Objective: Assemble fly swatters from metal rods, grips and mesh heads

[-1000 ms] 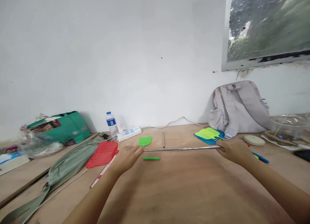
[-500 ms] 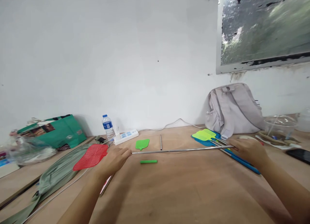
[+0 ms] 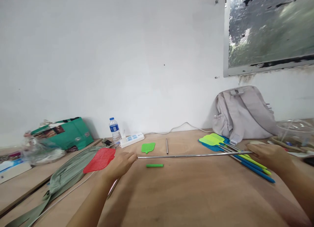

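A thin telescopic metal rod (image 3: 193, 155) runs level above the table between my two hands. My left hand (image 3: 124, 163) is closed around its left end, and my right hand (image 3: 267, 156) grips the right end; both ends are hidden by the fingers. Behind the rod lie a small green fly swatter head (image 3: 148, 148) and a short metal tube (image 3: 167, 146). On the near side rests a green plastic handle (image 3: 154, 165). A red swatter head (image 3: 100, 160) is left of my left hand. Yellow-green swatters (image 3: 212, 139) and blue swatters (image 3: 257, 172) are stacked beside my right hand.
A power strip (image 3: 132, 139) and a water bottle (image 3: 114, 128) stand by the wall. A green bag (image 3: 66, 133) and grey-green cloth strap (image 3: 66, 168) are at left. A grey backpack (image 3: 244, 112) and clear plastic container (image 3: 294, 132) are at right.
My right hand has moved right, away from my left, and the rod between them is longer. The view has shifted slightly left.
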`<control>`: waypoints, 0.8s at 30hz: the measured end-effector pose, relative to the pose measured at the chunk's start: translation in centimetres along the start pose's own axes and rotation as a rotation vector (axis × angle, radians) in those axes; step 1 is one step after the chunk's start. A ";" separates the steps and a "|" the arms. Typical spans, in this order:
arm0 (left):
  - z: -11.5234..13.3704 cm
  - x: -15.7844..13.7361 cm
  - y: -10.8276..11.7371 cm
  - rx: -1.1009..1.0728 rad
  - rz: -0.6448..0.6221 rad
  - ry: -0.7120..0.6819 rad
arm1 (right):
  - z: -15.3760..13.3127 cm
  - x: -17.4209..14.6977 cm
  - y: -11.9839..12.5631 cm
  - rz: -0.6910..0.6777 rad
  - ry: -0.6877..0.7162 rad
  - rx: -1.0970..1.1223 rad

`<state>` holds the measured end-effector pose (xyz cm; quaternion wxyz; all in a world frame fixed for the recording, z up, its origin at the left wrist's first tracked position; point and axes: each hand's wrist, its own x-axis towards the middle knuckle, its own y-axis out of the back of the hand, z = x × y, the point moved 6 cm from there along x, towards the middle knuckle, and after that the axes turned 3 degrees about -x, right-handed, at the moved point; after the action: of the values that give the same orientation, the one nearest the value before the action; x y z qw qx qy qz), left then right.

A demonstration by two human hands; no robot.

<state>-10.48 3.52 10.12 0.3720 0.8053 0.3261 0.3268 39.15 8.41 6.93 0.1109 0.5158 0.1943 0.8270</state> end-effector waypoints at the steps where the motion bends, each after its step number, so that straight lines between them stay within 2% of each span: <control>1: -0.1 -0.1 -0.1 0.003 0.005 -0.002 | -0.2 0.0 0.1 0.006 0.040 -0.012; 3: -0.2 -0.2 -0.3 0.009 0.023 -0.015 | -0.9 0.2 0.2 0.015 0.131 -0.046; 13: -0.5 -0.8 0.5 0.048 0.135 -0.066 | -1.4 1.2 1.4 0.068 0.132 -0.075; 20: -0.7 -1.1 0.6 0.024 0.151 -0.064 | -0.8 0.5 -0.5 -0.146 0.066 0.007; 24: -0.6 -1.5 0.5 -0.001 0.141 -0.050 | -0.5 0.1 -1.3 -0.165 0.064 0.046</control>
<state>-11.65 2.38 10.39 0.3567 0.8339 0.2589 0.3321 38.62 9.49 6.26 0.1603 0.4736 0.2584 0.8266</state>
